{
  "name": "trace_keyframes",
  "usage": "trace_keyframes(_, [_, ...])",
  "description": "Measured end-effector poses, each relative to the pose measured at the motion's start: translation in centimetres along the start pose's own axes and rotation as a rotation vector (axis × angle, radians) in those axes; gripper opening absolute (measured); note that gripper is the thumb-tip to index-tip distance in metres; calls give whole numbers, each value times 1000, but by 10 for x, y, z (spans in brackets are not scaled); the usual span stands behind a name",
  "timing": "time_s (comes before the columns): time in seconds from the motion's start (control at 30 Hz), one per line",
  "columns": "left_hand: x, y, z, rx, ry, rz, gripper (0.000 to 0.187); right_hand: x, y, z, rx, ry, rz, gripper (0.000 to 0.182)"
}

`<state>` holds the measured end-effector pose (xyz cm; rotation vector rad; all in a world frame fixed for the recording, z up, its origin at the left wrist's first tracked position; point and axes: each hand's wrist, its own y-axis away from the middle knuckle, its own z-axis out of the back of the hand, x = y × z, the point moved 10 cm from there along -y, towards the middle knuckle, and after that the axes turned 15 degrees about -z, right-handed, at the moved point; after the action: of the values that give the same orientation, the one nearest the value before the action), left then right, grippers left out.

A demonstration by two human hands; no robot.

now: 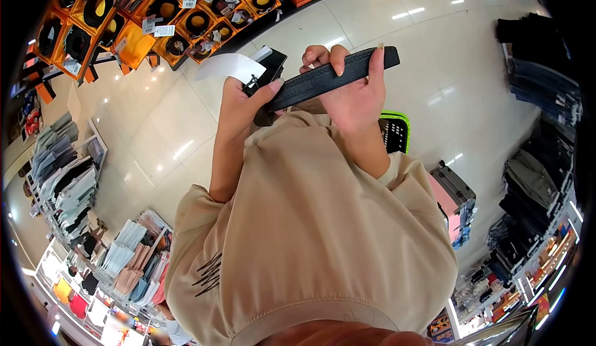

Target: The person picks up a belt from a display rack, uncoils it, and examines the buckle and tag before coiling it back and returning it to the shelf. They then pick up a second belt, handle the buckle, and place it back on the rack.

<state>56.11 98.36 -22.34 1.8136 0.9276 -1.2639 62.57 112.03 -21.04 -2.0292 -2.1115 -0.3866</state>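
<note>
A black textured belt [329, 80] stretches between my two hands, tilted up to the right. My left hand [242, 101] grips its left end, thumb on top, beside the dark buckle end. A white paper tag [230, 67] hangs there on a thin dark string, sticking out to the left. My right hand [357, 94] holds the strap near its right end, with the thumb over the front edge and a finger bent over the top; the other fingers curl behind.
Orange display boxes [133, 45] with rolled belts stand at the upper left. Folded clothes [127, 253] fill racks at the left, and dark jeans [543, 85] are stacked at the right. A green-rimmed basket [406, 132] and a pink case [453, 212] are right of my body.
</note>
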Motion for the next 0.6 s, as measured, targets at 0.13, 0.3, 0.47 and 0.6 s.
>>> trace_keyframes(0.13, [7, -2, 1, 48, -1, 24, 37, -2, 2, -3, 22, -75, -19, 69])
trace_keyframes(0.3, [20, 2, 8, 32, -7, 30, 32, -2, -1, -8, 89, -89, -17, 70])
trace_keyframes(0.47, [23, 17, 1, 20, 55, 118, 32, -6, -3, -14, 128, -101, -47, 72])
trace_keyframes(0.6, [28, 22, 18, -17, 50, 45, 32, -16, -3, -26, 127, -129, -50, 76])
